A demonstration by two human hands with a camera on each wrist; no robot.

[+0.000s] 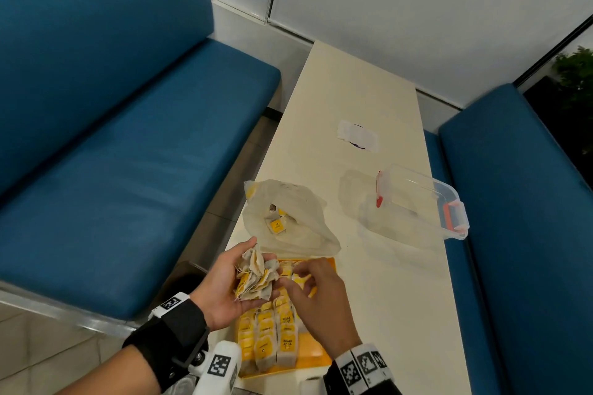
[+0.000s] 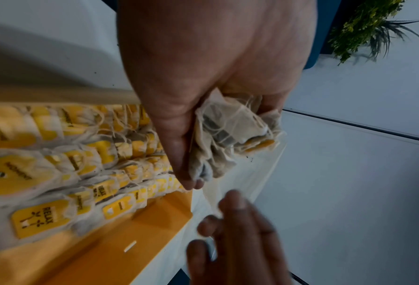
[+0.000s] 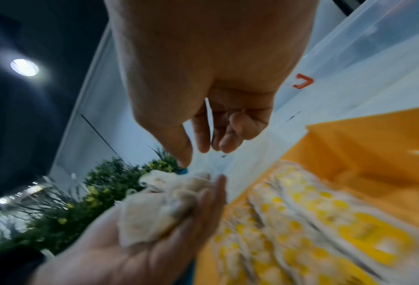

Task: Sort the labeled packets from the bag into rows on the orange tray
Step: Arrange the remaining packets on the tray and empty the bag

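Note:
My left hand (image 1: 253, 266) is held palm up over the tray's left edge and grips a crumpled bunch of tea packets (image 1: 256, 285) with yellow labels and strings (image 2: 228, 133). My right hand (image 1: 295, 276) hovers just right of the bunch, its fingers loosely curled with nothing between them (image 3: 198, 154). Below both hands lies the orange tray (image 1: 317, 356) with several rows of packets (image 1: 272, 337), some labelled RELAX. Beyond the tray sits the translucent bag (image 1: 288, 218), with a few packets showing inside.
A clear plastic box with orange clasps (image 1: 417, 202) stands on the cream table (image 1: 369, 282) to the right, with a white wrapper (image 1: 357, 136) farther back. Blue benches flank the table on the left (image 1: 112, 170) and the right (image 1: 513, 234).

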